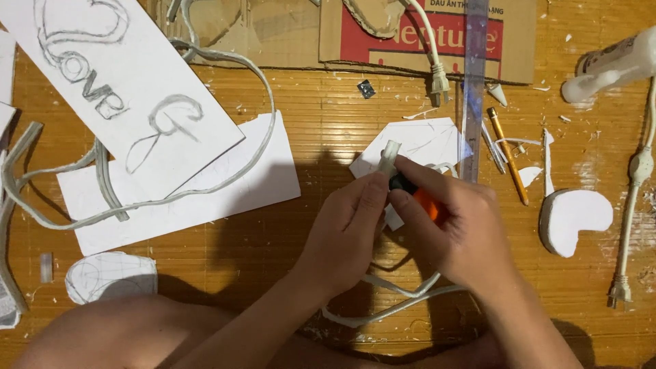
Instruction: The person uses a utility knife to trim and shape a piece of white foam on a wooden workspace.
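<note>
Near edge: bare knees, both forearms angled inward toward centre. Left hand (345, 229) palm down, fingers curled, pinching the translucent connector piece (389, 158) at its far tip. Right hand (465, 229) wrapped tight around an orange-handled tool (425, 200), black tip against the connector. Beneath both: white cord (393, 304) looping. Farther right: clear ruler (473, 89), pencil (507, 154).

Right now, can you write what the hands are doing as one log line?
left hand: holds white tube end | right hand: grips orange tool | nearby: ruler, pencil, foam heart
</note>
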